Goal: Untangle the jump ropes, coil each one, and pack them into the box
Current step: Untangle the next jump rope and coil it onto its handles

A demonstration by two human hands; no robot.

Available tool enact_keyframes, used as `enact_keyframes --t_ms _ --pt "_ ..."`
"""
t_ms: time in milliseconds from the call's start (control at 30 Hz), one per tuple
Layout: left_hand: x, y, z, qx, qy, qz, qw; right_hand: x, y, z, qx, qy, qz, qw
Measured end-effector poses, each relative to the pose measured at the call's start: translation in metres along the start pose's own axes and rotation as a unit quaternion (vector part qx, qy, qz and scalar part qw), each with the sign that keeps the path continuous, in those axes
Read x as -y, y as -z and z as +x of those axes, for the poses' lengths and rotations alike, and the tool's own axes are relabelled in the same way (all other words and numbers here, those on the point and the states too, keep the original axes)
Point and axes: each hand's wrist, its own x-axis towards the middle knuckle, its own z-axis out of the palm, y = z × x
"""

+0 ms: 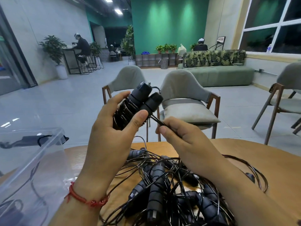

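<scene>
Green wall (pixel 169 25), grey floor (pixel 65 98), grey chairs (pixel 184 88), green sofa (pixel 219 74), window (pixel 273 25), ceiling lights (pixel 118 11)

Can't see lower end of coiled rope (pixel 127 108), blocked by left grip (pixel 110 128). Lose free cord (pixel 157 120) inside right grip (pixel 182 139). Can't count tangled ropes (pixel 156 185): partly under right forearm (pixel 228 181), cut off at bottom edge. Can't make out contents of clear box (pixel 32 160), cropped left and bottom.

The coiled jump rope (pixel 135 104) in the grip is black throughout. Below the grip, a red beaded bracelet (pixel 84 199), black tangled ropes (pixel 156 181), a tan wood-grain table (pixel 252 154). Left of it, a clear box (pixel 24 160). Beyond, grey-green chairs (pixel 182 85) and a leaf-patterned sofa backrest (pixel 213 57).
</scene>
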Motion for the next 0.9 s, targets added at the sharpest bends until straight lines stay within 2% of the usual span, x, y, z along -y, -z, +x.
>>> enact_keyframes --t_ms 167,333,467,567,733,900 --pt "0.010 -0.005 -0.002 -0.012 -0.024 0.112 0.993 0.001 -0.005 -0.002 -0.003 0.012 -0.040 0.999" --pt "0.016 -0.002 0.001 -0.046 -0.038 0.254 0.965 0.002 -0.005 -0.002 -0.033 0.016 -0.085 0.996" --pt "0.017 0.001 0.003 0.039 -0.051 0.345 0.936 0.006 -0.007 -0.003 -0.039 0.029 -0.085 0.995" --pt "0.015 0.000 0.002 0.097 -0.075 0.380 0.917 0.007 -0.007 -0.003 -0.048 0.018 -0.053 0.997" --pt "0.011 -0.009 -0.004 0.106 -0.122 0.429 0.889 0.008 -0.009 -0.002 -0.016 -0.005 -0.028 0.999" --pt "0.016 -0.008 -0.004 0.104 -0.125 0.421 0.892 0.010 0.000 -0.001 0.008 -0.044 -0.019 0.999"
